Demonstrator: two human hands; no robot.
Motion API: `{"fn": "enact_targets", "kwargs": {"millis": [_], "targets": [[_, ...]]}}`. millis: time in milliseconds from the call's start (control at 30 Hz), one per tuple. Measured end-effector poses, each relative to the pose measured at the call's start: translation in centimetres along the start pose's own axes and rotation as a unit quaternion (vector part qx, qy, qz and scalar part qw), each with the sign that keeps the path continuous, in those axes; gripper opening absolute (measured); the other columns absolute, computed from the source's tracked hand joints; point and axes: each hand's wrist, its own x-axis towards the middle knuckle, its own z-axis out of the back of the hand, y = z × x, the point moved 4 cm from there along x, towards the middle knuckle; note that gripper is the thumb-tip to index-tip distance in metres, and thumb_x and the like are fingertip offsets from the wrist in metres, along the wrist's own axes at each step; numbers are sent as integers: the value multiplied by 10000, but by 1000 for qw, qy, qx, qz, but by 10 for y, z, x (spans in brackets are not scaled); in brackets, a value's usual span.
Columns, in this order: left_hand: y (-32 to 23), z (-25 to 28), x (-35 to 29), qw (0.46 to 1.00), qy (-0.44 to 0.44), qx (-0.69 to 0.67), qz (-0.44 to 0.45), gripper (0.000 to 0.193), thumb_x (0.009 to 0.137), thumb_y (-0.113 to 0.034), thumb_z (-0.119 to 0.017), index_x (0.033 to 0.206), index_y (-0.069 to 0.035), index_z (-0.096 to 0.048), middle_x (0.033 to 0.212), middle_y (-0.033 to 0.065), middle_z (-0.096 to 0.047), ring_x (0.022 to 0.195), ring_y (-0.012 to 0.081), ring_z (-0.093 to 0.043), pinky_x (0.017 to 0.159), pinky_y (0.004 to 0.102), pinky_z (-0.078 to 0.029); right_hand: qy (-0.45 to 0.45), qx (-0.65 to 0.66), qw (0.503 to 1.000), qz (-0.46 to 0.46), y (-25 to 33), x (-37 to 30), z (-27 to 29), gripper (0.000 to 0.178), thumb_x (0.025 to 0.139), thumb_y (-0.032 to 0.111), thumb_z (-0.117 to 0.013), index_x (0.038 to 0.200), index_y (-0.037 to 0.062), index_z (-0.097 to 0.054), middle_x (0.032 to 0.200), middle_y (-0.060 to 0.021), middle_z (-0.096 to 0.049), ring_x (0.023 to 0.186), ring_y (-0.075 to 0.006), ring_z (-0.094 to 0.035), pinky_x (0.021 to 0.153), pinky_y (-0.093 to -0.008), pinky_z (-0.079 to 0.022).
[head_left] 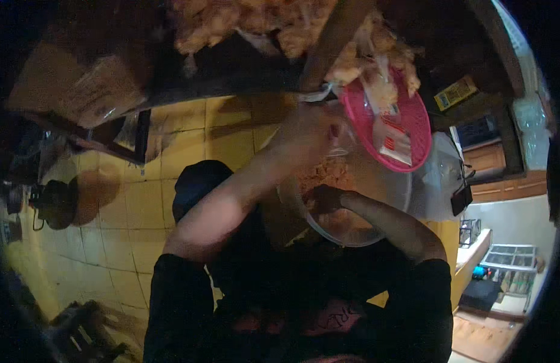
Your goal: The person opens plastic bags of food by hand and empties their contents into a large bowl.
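A large translucent round tub (405, 199) stands in front of me with orange-brown snack pieces (328, 172) inside. My right hand (326, 198) reaches down into it, its fingers curled among the pieces; what they hold is in shadow. Above the tub's far left side is my left hand (321, 128), smeared by motion. It appears closed on a clear plastic bag (340, 145), of which only a shiny edge shows below the fingers. A pink plastic basket (420, 130) sits at the tub's far right rim, holding clear packets with red print (393, 140).
Filled bags of orange snacks (250, 24) lie on the dark wooden table (231, 75) at the back. A small yellow packet (455, 93) rests at the right. A cardboard box (80, 85) stands far left, above yellow floor tiles (129, 212). A dark stool (56, 202) is further left.
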Motion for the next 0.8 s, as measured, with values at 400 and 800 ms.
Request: {"fn": "enact_targets", "kwargs": {"millis": [400, 800], "targets": [[-4, -40, -9, 997, 25, -66, -1, 481, 763, -151, -705, 1201, -19, -557, 1153, 172, -594, 977, 293, -624, 860, 360, -487, -358, 363, 766, 393, 57, -181, 73, 285, 773, 58, -643, 1047, 59, -567, 936, 14, -565, 847, -76, -557, 760, -242, -492], [-39, -67, -3, 865, 174, -446, 147, 574, 843, -36, -656, 1336, -41, -361, 1192, 100, -532, 998, 165, -599, 828, 288, -529, -545, 194, 732, 359, 38, -170, 74, 365, 781, 144, -685, 1102, 17, -568, 1015, -78, -612, 925, -182, -603, 807, -311, -493]]}}
